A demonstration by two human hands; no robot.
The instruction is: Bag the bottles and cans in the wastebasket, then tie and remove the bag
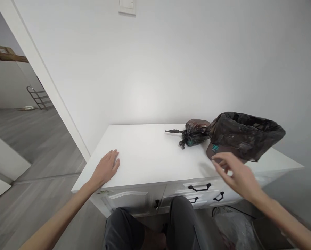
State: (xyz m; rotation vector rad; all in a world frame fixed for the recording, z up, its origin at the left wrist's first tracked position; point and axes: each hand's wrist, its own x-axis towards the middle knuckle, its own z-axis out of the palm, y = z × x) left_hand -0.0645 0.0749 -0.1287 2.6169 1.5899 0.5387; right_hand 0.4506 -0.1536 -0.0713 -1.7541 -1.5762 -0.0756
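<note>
The left hand (107, 166) rests flat and open on the white desk (150, 152), bracing. The right hand (236, 173) hovers with loosely spread, empty fingers just near the bin lined with a dark bag (245, 135), far right. A knotted bag (194, 133) lies just left of it.

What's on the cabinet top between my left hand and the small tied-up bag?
Nothing: in the head view, the white cabinet top is bare between the left hand, resting flat on it, and the small tied bag.
</note>
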